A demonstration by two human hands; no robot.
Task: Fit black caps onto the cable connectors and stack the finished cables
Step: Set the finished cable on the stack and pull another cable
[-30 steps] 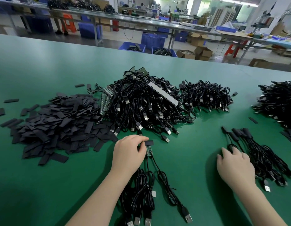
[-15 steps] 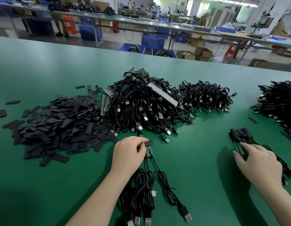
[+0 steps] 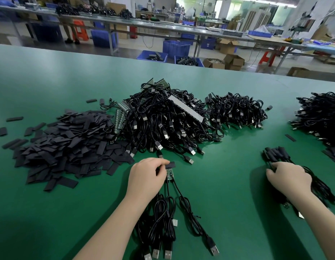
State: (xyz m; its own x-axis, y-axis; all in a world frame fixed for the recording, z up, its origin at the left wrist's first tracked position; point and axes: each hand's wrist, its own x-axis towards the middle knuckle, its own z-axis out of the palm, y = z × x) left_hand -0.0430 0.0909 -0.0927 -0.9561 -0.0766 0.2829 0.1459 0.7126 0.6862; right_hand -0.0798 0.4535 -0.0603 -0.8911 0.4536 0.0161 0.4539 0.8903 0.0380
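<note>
A: Left hand (image 3: 146, 177)?
B: Fingers are curling over a small green board (image 3: 170, 174) and a black cap (image 3: 170, 164) at its fingertips.
A: Right hand (image 3: 288, 177)?
B: It is gripping the capped cable bundle (image 3: 277, 154), capped ends lying just beyond its knuckles.

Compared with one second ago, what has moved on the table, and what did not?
The right hand slid the bundle of capped cables to the right, away from the left hand, and now grips it. The left hand stayed where it was, fingers on the small green board and black cap; the piles did not move.
</note>
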